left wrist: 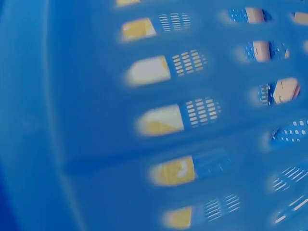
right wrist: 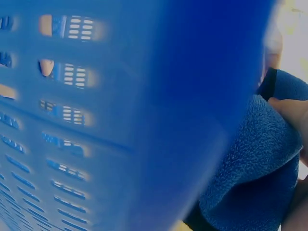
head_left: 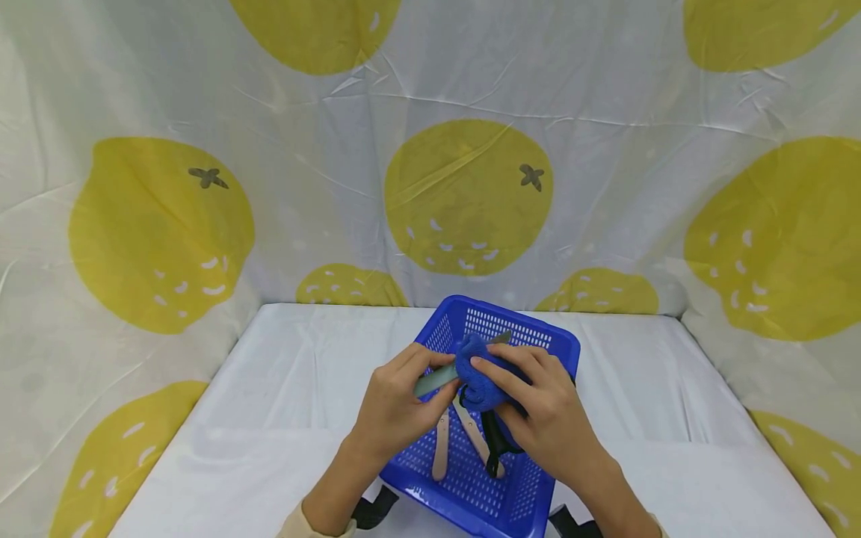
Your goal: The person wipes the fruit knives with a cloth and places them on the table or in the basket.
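Observation:
Above a blue plastic basket, my left hand pinches the pale green handle of what looks like a knife. My right hand grips a blue cloth wrapped around its middle. A greyish tip sticks out beyond the cloth. The cloth looks like fuzzy towelling in the right wrist view, with fingers on it. A black strip hangs below the cloth. Two pale pinkish handles lie on the basket floor, their far ends hidden under the hands.
The basket stands at an angle on a white-covered table. Its perforated wall fills the left wrist view and much of the right wrist view. Behind hangs a pale curtain with yellow lemon prints. Black wrist straps show near the front.

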Motion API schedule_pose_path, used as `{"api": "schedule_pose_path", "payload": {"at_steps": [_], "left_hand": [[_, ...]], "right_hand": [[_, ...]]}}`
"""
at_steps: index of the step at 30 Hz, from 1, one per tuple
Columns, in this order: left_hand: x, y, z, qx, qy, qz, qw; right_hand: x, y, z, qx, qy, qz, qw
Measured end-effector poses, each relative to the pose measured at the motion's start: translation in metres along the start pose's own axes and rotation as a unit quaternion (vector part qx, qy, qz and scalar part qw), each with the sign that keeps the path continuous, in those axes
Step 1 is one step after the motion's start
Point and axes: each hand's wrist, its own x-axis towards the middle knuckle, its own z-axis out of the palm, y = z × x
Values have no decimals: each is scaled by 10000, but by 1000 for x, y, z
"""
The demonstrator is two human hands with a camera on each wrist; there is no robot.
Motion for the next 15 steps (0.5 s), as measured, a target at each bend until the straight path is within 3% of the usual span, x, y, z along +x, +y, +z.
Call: {"api": "schedule_pose_path", "payload": {"at_steps": [8,15], "left_hand": [[2,0,0,90,-50,243,9997],[1,1,-2,24,-22,189,9998]], "right_hand": [[-2,2,2,-262,-70,123,9996],[-1,5,1,-435,21,210,9988]]}}
